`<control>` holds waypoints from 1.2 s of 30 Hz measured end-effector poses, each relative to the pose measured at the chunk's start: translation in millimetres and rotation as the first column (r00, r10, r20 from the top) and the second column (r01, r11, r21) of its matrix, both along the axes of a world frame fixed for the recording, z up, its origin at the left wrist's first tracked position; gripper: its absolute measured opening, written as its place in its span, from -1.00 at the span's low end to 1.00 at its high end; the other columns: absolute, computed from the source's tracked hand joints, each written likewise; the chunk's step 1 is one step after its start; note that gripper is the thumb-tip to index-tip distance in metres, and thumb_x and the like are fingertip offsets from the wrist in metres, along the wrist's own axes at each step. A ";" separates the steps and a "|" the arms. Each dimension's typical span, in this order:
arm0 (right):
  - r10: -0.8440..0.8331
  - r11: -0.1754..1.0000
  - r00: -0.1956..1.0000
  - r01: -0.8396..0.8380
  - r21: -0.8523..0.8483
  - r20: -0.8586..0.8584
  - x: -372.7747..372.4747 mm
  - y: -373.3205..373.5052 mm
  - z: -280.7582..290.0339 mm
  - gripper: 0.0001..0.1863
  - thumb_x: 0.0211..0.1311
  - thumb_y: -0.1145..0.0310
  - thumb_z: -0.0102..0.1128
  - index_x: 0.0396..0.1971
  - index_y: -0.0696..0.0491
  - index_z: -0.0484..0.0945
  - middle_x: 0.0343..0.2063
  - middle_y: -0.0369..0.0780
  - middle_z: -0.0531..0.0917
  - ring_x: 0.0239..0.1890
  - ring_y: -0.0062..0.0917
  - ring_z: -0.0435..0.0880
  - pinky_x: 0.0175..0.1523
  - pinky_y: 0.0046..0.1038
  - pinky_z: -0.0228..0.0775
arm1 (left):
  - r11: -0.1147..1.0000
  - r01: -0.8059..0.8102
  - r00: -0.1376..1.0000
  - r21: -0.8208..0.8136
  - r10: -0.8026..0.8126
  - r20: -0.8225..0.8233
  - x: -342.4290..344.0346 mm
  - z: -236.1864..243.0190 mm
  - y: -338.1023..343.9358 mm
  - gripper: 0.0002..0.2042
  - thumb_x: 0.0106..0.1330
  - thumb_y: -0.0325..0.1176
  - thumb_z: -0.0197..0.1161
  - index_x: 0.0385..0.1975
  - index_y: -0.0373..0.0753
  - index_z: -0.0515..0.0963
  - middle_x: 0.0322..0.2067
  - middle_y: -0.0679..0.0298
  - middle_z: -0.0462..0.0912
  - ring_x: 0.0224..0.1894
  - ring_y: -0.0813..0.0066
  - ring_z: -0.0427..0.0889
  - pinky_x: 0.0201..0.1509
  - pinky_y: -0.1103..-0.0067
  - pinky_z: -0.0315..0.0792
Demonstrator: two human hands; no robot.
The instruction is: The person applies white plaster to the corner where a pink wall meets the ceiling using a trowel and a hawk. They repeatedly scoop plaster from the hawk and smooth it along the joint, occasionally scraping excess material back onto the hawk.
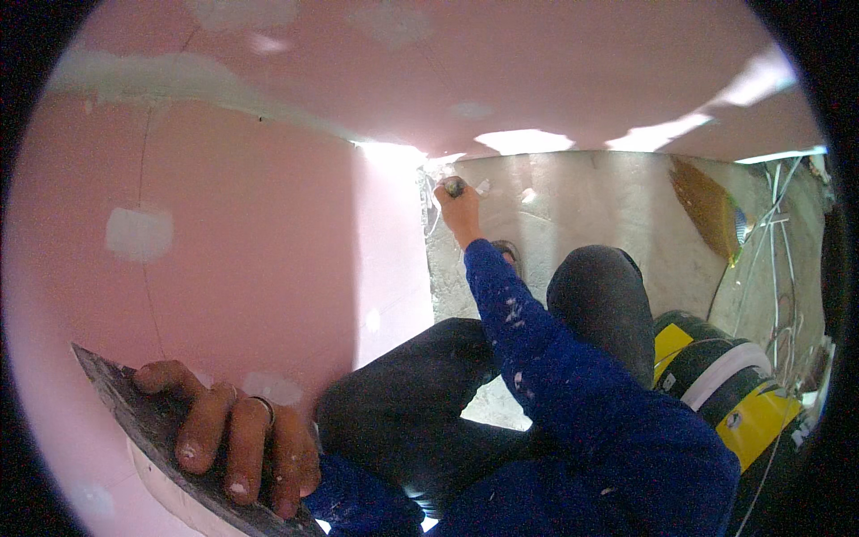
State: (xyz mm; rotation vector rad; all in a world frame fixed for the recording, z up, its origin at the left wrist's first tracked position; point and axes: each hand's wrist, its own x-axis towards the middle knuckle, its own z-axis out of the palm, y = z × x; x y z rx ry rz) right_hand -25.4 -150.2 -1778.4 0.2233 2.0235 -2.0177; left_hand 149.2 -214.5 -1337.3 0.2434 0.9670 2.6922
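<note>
At the lower left, my left hand [246, 438], with a ring on one finger, is closed over a dark, smeared flat plate [116, 389]. A pale strip [170, 483] shows along the plate's lower edge. My right arm, in a blue sleeve with white spatters, reaches forward to the foot of the wall. There my right hand [460, 213] is closed around a tool handle [455, 186], seen end-on. The tool's working end cannot be made out. The hand is close to the corner where the pink wall panels [250, 224] meet the floor.
Pale patches [139, 234] cover spots on the pink panels. To the right stand a black and yellow bag or container [761, 425] with a white roll [727, 371], a brownish-yellow sheet-like thing [707, 210] and thin pale cables [774, 259]. My bent knees are over the dusty concrete floor [591, 197].
</note>
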 end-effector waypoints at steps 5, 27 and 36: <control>-0.006 0.996 0.994 -0.003 -0.090 -0.109 2.1 -6.6 -3.1 -0.83 0.08 0.33 0.26 -0.40 0.12 0.60 -0.56 -0.16 0.64 -0.51 -0.47 0.59 -0.34 -0.37 0.42 | 0.997 -0.032 0.999 0.064 0.032 0.000 2.2 -5.5 0.6 -0.50 0.51 0.03 -0.27 0.40 0.09 0.09 -0.01 0.24 0.56 -0.21 0.07 0.59 -0.17 0.12 0.48; 0.649 0.542 0.759 -0.510 0.668 0.052 -81.0 141.6 119.9 -0.25 0.25 -0.38 -0.15 -0.12 0.06 0.62 -0.12 -0.02 0.67 -0.02 -0.13 0.64 0.14 -0.12 0.42 | 0.904 -0.332 0.938 0.271 0.347 -0.007 -28.0 -16.8 40.7 -0.61 0.43 -0.24 0.05 0.17 -0.29 0.40 -0.08 0.07 0.58 -0.18 0.30 0.59 -0.41 0.49 0.61; 0.547 0.662 0.836 -0.459 0.593 0.037 -90.4 210.1 93.2 -0.41 0.12 -0.15 0.12 -0.11 0.07 0.64 -0.17 0.04 0.68 -0.06 -0.10 0.66 0.08 -0.21 0.49 | 0.887 -0.426 0.903 0.178 0.403 0.151 -34.4 -9.3 55.1 -0.67 0.43 -0.20 0.04 -0.07 -0.39 0.43 -0.34 0.15 0.58 -0.42 0.42 0.56 -0.64 0.58 0.53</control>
